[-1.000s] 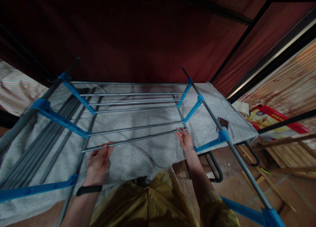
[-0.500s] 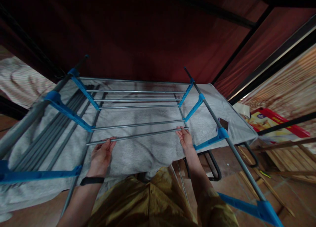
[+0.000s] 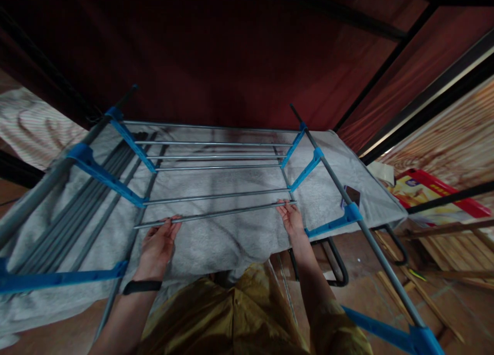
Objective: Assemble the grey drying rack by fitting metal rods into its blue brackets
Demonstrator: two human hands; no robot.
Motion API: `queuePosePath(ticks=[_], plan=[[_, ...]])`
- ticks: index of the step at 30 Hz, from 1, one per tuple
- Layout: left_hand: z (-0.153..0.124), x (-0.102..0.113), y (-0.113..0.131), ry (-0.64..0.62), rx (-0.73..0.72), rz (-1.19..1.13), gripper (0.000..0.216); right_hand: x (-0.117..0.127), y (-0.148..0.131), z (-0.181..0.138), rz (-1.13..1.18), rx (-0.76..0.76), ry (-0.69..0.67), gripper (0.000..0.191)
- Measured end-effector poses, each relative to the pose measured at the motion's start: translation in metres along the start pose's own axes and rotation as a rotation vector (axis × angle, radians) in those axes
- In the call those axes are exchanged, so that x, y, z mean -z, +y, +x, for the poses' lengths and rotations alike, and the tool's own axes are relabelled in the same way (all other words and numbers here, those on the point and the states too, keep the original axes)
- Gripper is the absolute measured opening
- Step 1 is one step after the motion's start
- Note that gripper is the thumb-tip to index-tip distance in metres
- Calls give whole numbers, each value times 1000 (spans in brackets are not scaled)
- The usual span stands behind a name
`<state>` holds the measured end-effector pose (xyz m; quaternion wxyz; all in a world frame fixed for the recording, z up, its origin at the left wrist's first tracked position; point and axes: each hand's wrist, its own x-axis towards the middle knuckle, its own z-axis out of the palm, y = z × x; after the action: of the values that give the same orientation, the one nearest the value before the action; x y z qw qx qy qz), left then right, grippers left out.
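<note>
A thin grey metal rod (image 3: pixel 216 214) runs across in front of me above a grey towel-covered table (image 3: pixel 231 242). My left hand (image 3: pixel 158 246) grips the rod near its left end, fingers curled round it. My right hand (image 3: pixel 291 218) pinches the rod near its right end, close to a blue plastic bracket (image 3: pixel 328 224). Beyond the rod stands a rack frame of grey tubes with blue brackets (image 3: pixel 116 177) and several parallel rods (image 3: pixel 216 165) fitted between its sides.
Loose grey tubes (image 3: pixel 77 200) lie on the towel at the left. A long grey side pole (image 3: pixel 363 226) runs down the right. A red and yellow box (image 3: pixel 432 193) and wooden slats (image 3: pixel 443 272) lie on the floor at right. A dark red wall rises behind.
The view shifted slightly; the rod and both hands stay almost where they were, with the rod's right end a touch nearer the right side pole.
</note>
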<state>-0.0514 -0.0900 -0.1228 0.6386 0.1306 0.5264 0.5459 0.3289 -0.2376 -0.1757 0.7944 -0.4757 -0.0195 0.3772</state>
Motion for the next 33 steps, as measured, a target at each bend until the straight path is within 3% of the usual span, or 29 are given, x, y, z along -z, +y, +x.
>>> queuePosePath(ticks=[33], plan=[[-4,-3,5,17,47,-23,24,-1,-1,-6,24,22,7,20]])
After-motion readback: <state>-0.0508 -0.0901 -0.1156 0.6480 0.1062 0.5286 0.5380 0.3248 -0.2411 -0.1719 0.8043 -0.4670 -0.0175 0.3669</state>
